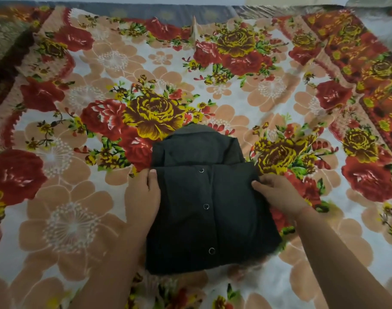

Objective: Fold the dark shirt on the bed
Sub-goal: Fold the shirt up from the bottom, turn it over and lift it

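shirt: dark shirt (pixel 208 210) lies near-centre on the bed (pixel 63 221), already a compact rectangle; near half is doubled up over the far half, collar (pixel 197 131) pokes out at the far end
snaps: three snap buttons (pixel 206 206) face up in a row, so the placket gives a centreline to check squareness
left hand (pixel 146 192): at the left far corner of the top layer, fingers curled round the edge, fingertips hidden under the fabric
right hand (pixel 277 192): at the right far corner, fingers pinch the edge, cloth puckers at the grip
why: mirrored grips at both corners keep the fold edge level and stop the layers skewing
stage: looks like the last fold, nearly done
next: probably set the edge down and smooth flat
risk: soft cloth, layers may slide or the fold spring open on release
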